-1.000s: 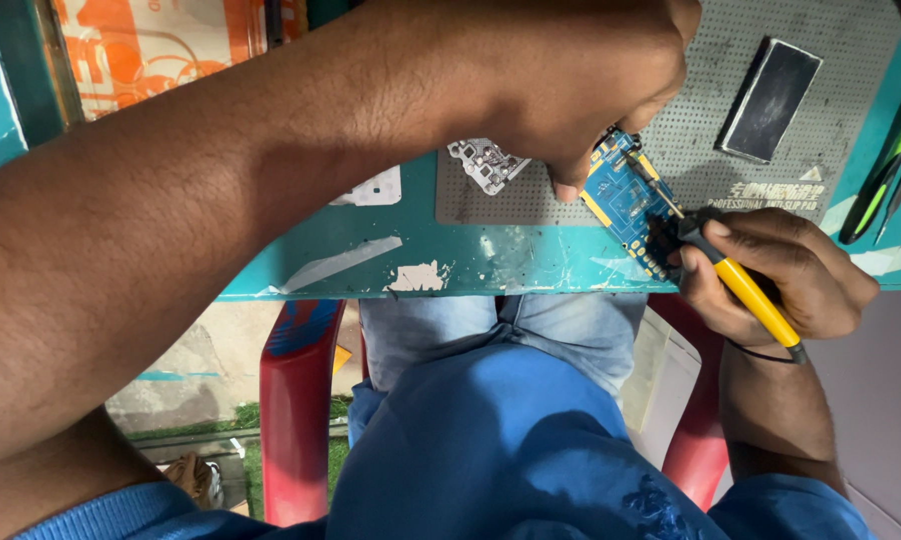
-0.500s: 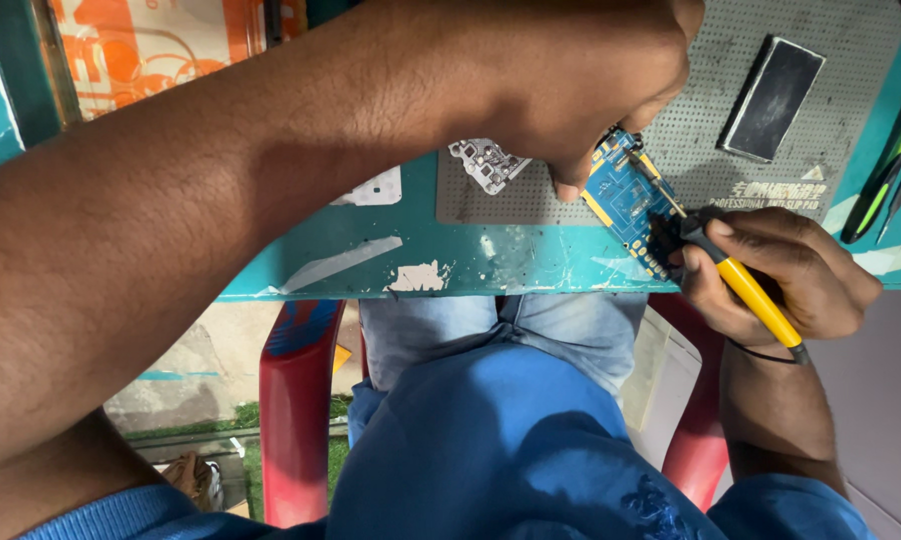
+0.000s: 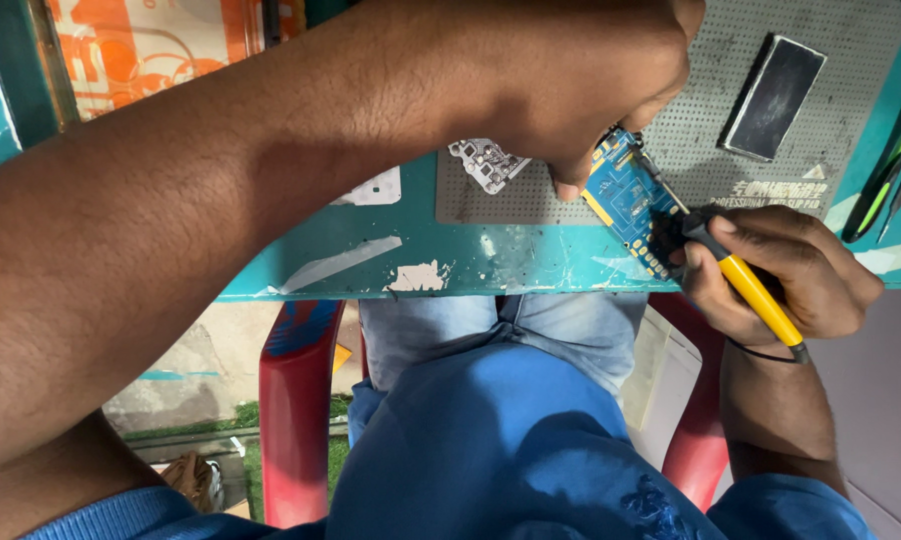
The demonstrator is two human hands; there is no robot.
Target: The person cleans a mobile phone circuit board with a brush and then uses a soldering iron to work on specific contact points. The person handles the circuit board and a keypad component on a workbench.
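Fingers of the left hand [image 3: 581, 80] pinch the top corner of a small blue board [image 3: 626, 200], which lies tilted at the near edge of the surface [image 3: 411, 265], half on a grey perforated mat [image 3: 731, 110]; that grip is closed on the board. The right hand [image 3: 781, 275] is wrapped around a yellow-handled iron [image 3: 741, 285], its dark tip touching the board's lower right edge by a row of gold contacts; this grip holds the iron firmly, pen-fashion. To do this step well, I judge the board must stay pinned flat and steady; the tip should rest on one contact only, lightly, with the wrist braced on the surface edge so it cannot skid across neighbouring pads. A loose metal shield [image 3: 486, 163] lies just left of the board on the mat; a black slab [image 3: 774, 95] sits toward the far right corner; green tweezers [image 3: 886, 170] lie at the right edge.
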